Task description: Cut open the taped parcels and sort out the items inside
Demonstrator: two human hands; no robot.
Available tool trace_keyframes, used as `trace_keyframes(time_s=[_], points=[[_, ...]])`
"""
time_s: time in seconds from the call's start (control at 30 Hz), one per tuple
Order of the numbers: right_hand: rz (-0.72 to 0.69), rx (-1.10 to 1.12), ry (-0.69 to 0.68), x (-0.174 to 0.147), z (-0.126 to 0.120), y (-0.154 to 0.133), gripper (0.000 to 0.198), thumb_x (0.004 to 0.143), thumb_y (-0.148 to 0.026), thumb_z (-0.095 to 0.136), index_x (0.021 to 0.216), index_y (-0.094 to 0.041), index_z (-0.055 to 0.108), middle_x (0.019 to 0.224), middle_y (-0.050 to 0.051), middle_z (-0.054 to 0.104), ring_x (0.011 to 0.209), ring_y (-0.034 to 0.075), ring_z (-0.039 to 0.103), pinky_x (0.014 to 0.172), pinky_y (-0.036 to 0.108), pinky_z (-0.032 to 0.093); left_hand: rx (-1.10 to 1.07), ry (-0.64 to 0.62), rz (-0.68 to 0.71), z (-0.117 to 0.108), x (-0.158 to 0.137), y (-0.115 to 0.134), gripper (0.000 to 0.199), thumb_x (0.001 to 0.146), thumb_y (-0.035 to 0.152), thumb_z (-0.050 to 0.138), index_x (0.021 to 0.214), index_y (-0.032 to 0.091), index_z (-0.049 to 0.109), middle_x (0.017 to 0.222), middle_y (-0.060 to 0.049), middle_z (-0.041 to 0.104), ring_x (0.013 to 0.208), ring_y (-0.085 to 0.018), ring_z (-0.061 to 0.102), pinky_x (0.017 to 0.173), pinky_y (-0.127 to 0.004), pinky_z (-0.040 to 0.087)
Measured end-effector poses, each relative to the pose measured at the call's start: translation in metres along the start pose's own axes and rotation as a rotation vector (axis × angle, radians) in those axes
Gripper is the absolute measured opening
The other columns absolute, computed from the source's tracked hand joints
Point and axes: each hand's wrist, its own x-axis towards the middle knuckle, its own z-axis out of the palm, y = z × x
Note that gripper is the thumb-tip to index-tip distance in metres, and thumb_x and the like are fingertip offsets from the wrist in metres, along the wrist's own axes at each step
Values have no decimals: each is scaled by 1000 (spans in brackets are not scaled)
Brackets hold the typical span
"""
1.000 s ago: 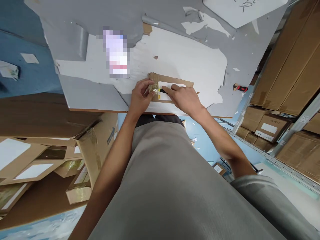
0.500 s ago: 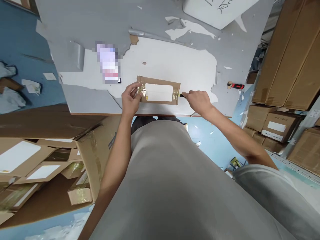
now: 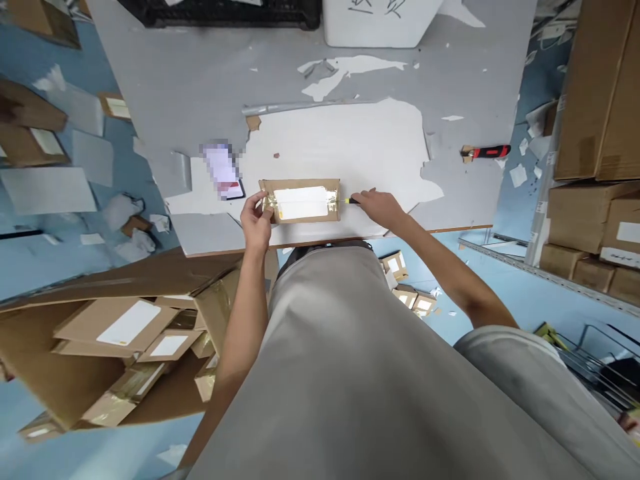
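nothing legible, handwriting (image 3: 394, 7) on white bin (image 3: 375, 31) unclear

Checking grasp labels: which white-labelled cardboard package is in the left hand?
The package on the table: the left hand holds its left end. The others, such as those in the big open carton, are out of that hand's grip.

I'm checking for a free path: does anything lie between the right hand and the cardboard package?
Only the black-and-yellow tool held in the right hand, pointing at the cardboard package; nothing else visible intervenes.
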Motion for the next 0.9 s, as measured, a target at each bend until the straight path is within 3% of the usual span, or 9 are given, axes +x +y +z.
trace_keyframes(time_s=[0.17,0.3,0.37,0.47,0.53,0.67,0.77,0.9], points=[[-6,448,207,-3,66,10,46,123,-32,35,155,-16,64,150,21,77,135,34,73,106,42,57,34,54,21,-7,5,-5,58,87,62,89,128,25,72,144,-15,75,135,-34,74,122,-51,61],[193,1046,440,8,100,3,50,122,-45,35,158,-21,58,152,18,78,131,30,78,116,47,62,56,66,26,-17,11,-10,57,91,63,85,130,26,68,141,-14,74,138,-33,72,128,-52,56],[294,1289,434,26,106,-8,48,120,-50,39,155,-24,59,149,17,79,121,27,82,109,45,66,57,91,17,-24,14,-12,57,90,63,84,130,25,67,140,-15,74,139,-34,72,129,-53,55],[337,1452,289,55,100,-32,40,119,-48,44,145,-24,62,136,13,82,101,21,81,94,37,70,118,130,28,-34,18,-13,55,91,62,84,128,24,69,137,-14,75,137,-33,72,128,-52,55],[290,1407,242,64,88,-48,38,120,-44,40,141,-22,63,129,11,82,99,19,78,92,33,68,163,151,50,-40,21,-14,52,91,59,83,127,24,71,134,-13,77,134,-31,73,127,-50,55],[223,1062,359,38,49,-59,44,122,-39,32,147,-19,63,131,11,81,117,21,74,107,34,62,187,135,62,-33,21,-16,43,90,52,82,122,26,71,131,-11,78,129,-28,73,126,-50,55],[295,822,389,-3,16,-48,54,123,-43,24,155,-20,61,125,13,81,115,27,75,103,38,61,178,10,45,-1,12,-19,43,88,48,83,121,26,68,134,-12,77,131,-29,72,128,-51,52],[324,609,389,-45,-17,-41,59,124,-44,18,160,-24,60,126,14,81,114,31,76,102,40,59,92,-204,-52,60,-1,-23,48,85,42,86,123,26,62,133,-13,78,133,-30,72,127,-53,53]])
